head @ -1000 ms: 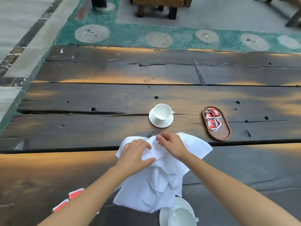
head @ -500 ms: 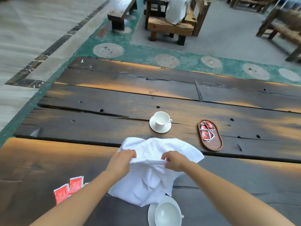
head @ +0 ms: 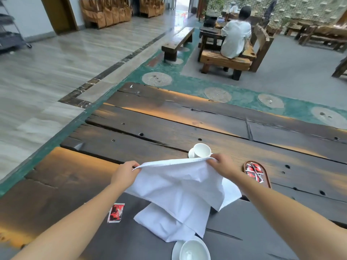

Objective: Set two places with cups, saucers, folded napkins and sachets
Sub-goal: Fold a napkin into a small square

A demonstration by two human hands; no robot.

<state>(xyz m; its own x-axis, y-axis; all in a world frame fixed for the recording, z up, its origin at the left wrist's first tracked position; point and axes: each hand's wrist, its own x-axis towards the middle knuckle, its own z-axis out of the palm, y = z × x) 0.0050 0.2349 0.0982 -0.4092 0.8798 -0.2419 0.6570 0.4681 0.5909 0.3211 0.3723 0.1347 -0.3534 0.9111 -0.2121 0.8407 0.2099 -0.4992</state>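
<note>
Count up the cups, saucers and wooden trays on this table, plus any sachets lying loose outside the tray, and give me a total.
Cups: 2, the far cup and the near cup
Saucers: 2, the far saucer and the near saucer
Wooden trays: 1, the wooden tray
Loose sachets: 1 in view, the loose sachet
Total: 6

Pinching napkin (head: 178,184) left top corner with left hand (head: 124,174), right top corner with right hand (head: 222,165); both arms outstretched, hands well apart.

Grey tiled floor (head: 56,68), wooden benches (head: 177,43), a seated person (head: 235,38) beyond.
</note>
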